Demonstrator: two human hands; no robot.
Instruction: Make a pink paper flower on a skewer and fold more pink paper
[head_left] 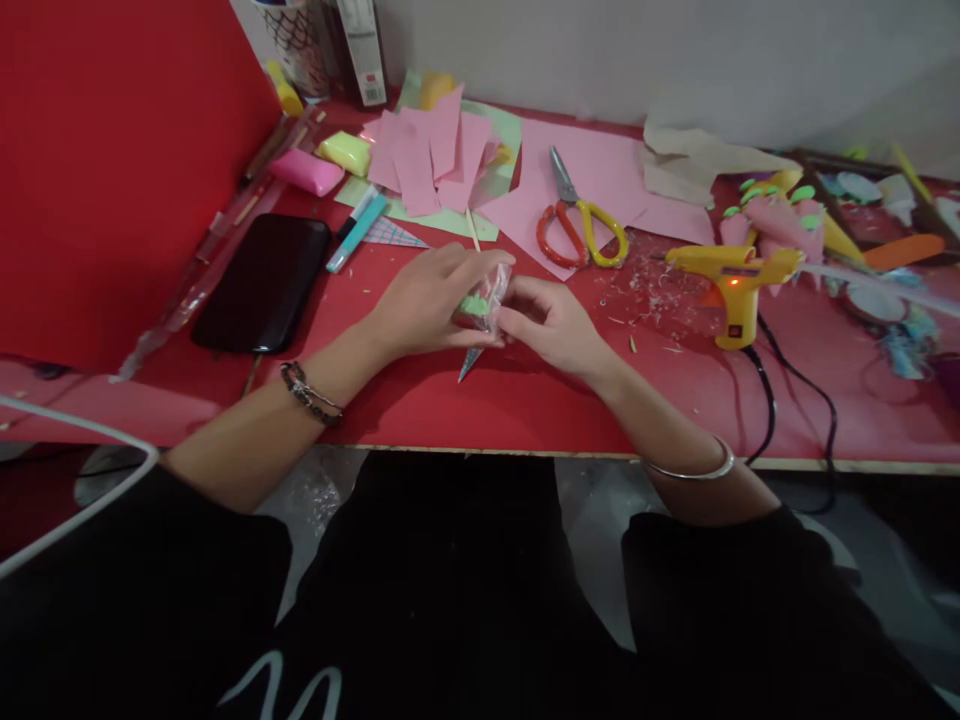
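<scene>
Over the red tabletop (420, 410), my left hand (424, 300) is closed around a small clear plastic packet (495, 290) with something light green, like soft clay, inside. From the other side, my right hand (551, 320) pinches the packet's edge between thumb and fingers. The tip of a blue-checked paper piece (469, 362) pokes out beneath my hands; the rest of it is hidden. Behind my left hand, a thin pale stick (472, 230) leans near the pink paper pieces (420, 165).
Scissors (574, 210) lie on pink paper beyond my hands. To the right rests a yellow glue gun (735, 285), its light on and its cord over the front edge. A black phone (262, 285), markers (358, 230) and clay packs (307, 172) are at left.
</scene>
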